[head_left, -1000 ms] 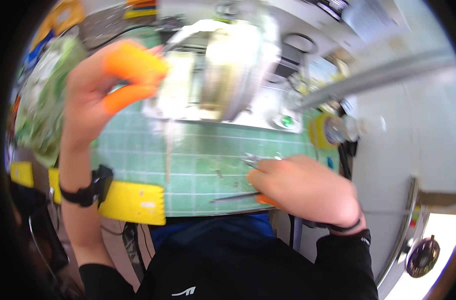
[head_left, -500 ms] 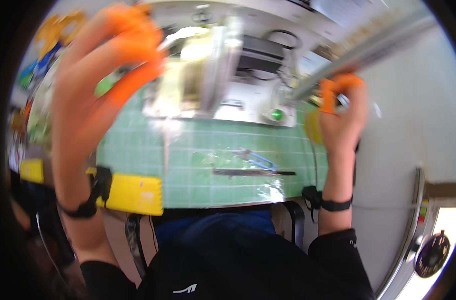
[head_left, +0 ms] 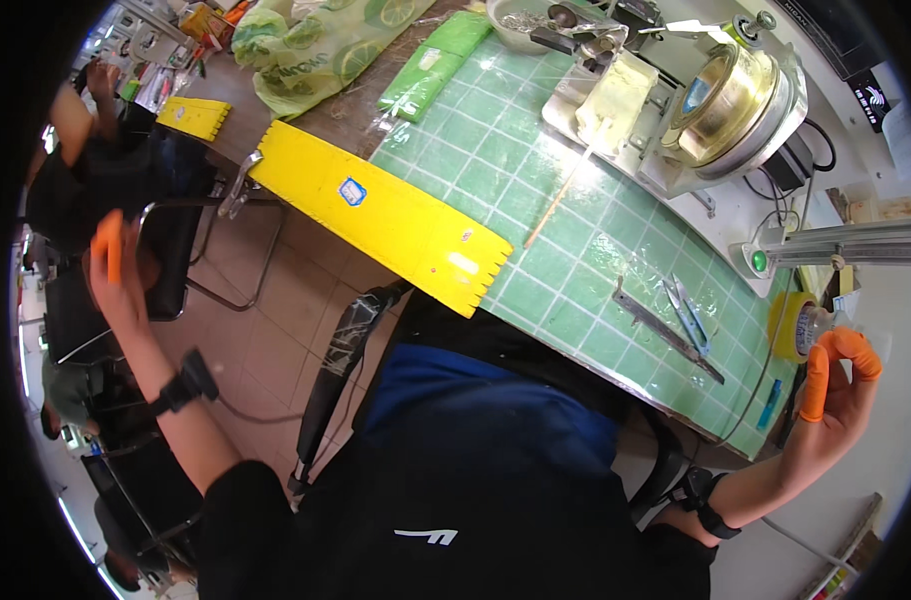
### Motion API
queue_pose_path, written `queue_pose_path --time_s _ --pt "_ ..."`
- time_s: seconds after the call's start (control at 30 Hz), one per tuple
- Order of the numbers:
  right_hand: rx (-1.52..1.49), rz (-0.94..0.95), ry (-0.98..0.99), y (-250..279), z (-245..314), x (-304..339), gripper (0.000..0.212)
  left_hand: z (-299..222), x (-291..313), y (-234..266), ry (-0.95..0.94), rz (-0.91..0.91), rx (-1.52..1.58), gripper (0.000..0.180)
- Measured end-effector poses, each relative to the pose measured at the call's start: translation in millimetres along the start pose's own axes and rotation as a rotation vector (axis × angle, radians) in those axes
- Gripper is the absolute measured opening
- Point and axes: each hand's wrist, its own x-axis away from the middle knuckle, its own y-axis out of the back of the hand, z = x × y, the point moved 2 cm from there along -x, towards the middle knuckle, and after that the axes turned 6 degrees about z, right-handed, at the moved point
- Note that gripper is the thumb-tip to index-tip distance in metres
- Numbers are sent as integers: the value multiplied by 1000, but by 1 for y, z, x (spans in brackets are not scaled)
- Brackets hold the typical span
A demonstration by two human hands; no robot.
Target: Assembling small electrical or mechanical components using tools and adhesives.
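Observation:
My left hand [head_left: 121,285] is held out at the far left, beyond the table's edge and above the floor. Orange finger covers are on its fingertips, which press together; anything pinched in them is too small to make out. Off the table's right end is my right hand [head_left: 837,405], also with orange covers. Its thumb and curled fingers meet at the tips, and I cannot see what lies between them. Closest to it is a yellow tape roll [head_left: 793,327]. A long yellow scraper-like board [head_left: 385,212] with a toothed end lies along the table's near edge.
On the green gridded table top [head_left: 495,140] lie tweezers [head_left: 687,318], a dark flat blade [head_left: 665,330] and a thin stick [head_left: 565,195]. Behind stands a machine with a metallic spool [head_left: 720,110]. A metal rail [head_left: 865,243] juts in at right. A chair [head_left: 340,355] stands below.
My view has turned, bringing the left floor and chairs into sight. My left hand has gone from above the table's left side to beyond its edge. My right hand is now lower, nearer me.

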Motion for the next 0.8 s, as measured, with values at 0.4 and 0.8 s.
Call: queue_pose_path --time_s 0.4,0.8 --pt "96 236 527 -65 69 -18 32 -150 29 131 -151 -561 -772 35" --pt "-265 291 829 -108 76 -8 54 -247 95 -333 -451 697 90 14"
